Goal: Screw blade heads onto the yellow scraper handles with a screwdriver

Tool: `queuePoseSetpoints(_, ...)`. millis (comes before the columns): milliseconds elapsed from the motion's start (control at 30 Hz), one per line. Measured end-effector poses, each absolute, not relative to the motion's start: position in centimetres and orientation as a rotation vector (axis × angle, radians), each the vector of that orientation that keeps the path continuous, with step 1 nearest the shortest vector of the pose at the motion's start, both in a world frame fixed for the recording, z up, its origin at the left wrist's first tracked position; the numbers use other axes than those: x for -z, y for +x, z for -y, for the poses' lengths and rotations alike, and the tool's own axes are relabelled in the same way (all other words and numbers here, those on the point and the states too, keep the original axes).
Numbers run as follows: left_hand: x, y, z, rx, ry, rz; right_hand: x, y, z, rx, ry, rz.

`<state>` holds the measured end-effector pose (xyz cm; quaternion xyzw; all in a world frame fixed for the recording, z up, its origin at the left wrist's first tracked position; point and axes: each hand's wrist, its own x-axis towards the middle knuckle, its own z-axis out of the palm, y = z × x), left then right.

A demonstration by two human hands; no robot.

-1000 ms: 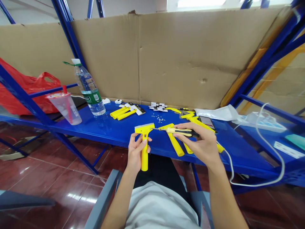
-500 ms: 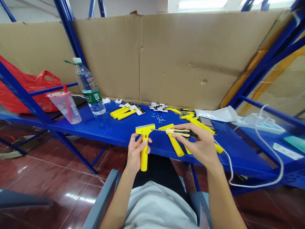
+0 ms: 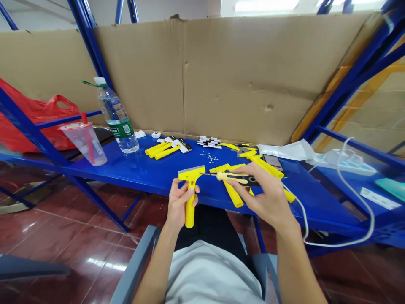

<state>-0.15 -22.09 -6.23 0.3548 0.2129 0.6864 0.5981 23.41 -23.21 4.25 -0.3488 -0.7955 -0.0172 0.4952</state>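
My left hand (image 3: 181,203) is closed around the handle of a yellow scraper (image 3: 190,207), held upright in front of the table edge with its wide head on top. In my right hand (image 3: 265,196) is a screwdriver (image 3: 236,178) with a cream and black handle, lying nearly level. Its thin shaft points left, and the tip meets the right end of the scraper's head; whether a screw sits there is too small to tell. Behind my right hand, more yellow scrapers (image 3: 233,193) lie on the table. Small loose screws (image 3: 210,158) are scattered farther back.
On the blue table (image 3: 148,171) stand a water bottle (image 3: 118,118) and a plastic cup (image 3: 87,145) at left. Several yellow scrapers with black-and-white cards (image 3: 167,148) lie behind, near stacked small packets (image 3: 209,142). A white cable (image 3: 370,215) loops at right, beside a phone (image 3: 272,161).
My right hand's fingers have shifted around the screwdriver handle, which shows turned, with its tip still at the scraper's head. The whole view has moved slightly.
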Motion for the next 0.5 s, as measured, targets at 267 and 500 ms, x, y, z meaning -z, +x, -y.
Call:
queuePoseSetpoints(267, 6.64, -0.16, 21.77, -1.63, 0.82, -0.456, -4.06, 22.98, 23.35, -0.183, -0.749, 1.943)
queuePoseSetpoints(500, 6.42, -0.2, 21.95, -1.617, 0.817, -0.463, -3.74, 22.59, 22.85, -0.064, -0.676, 1.916)
